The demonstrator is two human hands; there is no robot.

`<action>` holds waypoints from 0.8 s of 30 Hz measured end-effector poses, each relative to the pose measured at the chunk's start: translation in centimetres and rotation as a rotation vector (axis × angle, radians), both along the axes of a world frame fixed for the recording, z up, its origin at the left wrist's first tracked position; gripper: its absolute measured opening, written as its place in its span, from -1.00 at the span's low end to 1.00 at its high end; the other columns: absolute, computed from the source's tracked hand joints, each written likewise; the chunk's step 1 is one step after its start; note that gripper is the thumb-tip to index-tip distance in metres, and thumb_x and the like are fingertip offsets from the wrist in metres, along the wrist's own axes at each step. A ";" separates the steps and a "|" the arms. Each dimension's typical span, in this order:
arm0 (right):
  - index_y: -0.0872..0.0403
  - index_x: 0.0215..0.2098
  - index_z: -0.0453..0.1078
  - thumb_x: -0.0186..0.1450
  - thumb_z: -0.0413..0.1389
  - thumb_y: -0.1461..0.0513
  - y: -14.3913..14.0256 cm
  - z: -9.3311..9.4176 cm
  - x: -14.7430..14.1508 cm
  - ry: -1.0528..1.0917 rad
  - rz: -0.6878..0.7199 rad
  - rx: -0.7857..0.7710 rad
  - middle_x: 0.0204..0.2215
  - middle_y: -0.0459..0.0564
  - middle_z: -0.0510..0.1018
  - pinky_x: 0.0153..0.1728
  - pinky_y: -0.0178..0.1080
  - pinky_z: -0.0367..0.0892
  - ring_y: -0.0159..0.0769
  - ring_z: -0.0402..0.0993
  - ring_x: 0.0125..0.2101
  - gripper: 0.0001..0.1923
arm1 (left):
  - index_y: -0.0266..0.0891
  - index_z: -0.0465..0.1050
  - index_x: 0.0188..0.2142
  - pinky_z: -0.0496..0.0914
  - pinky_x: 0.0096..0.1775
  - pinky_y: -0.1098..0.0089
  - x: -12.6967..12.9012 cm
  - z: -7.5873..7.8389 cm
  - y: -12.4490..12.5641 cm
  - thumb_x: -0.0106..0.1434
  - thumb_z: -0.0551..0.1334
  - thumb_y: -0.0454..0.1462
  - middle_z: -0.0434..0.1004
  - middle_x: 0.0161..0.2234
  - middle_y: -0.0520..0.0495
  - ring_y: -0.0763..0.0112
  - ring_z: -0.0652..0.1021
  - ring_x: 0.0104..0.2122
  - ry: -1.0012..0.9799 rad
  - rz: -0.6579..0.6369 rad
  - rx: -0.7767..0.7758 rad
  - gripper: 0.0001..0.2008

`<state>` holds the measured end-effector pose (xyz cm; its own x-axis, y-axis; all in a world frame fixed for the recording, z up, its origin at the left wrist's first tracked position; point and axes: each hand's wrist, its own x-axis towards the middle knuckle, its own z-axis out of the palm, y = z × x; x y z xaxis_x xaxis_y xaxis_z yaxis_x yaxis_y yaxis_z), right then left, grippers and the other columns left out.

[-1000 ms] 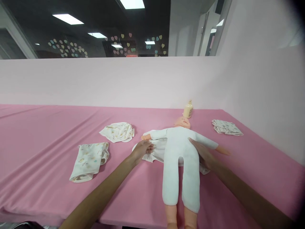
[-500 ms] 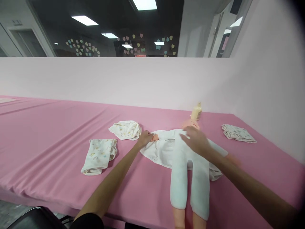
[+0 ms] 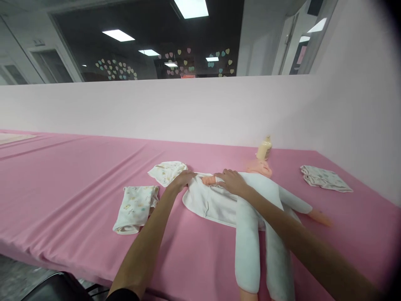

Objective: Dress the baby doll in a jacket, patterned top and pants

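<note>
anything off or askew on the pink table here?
Nothing spilled or damaged. The doll lies on its back over an opened white garment. The left hand is at the garment's edge, the right hand on the doll's arm. The bottle stands upright; the folded clothes look loosely bunched, not neat.

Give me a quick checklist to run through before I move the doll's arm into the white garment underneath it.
1. Right hand on the doll's arm near its wrist: ok.
2. Left hand at the edge of the white garment: ok; pinched or just resting: cannot tell.
3. Doll lying face up on the garment: ok.
4. Sleeve opening found and lined up with the arm: cannot tell.
5. Folded printed cloths apart from the doll: ok.
6. Bottle upright beyond the doll's head: ok.
</note>
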<state>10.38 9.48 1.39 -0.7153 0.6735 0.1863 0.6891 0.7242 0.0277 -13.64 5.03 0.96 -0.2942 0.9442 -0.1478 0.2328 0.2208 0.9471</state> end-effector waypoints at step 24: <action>0.10 -0.13 0.48 0.33 -0.09 0.39 2.3 2.6 2.7 0.085 -0.318 -0.059 -0.10 0.19 0.51 -0.10 -0.12 0.24 -0.07 0.43 -0.06 -0.67 | -0.25 0.39 0.04 0.37 -0.12 0.29 7.2 1.4 -1.5 0.27 0.11 -0.22 0.46 -0.01 -0.21 0.23 0.49 -0.11 0.538 -0.279 0.196 -0.64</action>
<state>13.05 11.79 3.98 -0.4508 0.8721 0.1902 0.8790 0.4708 -0.0753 -6.44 3.57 2.39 -0.0182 0.9906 0.1354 0.7112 -0.0824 0.6982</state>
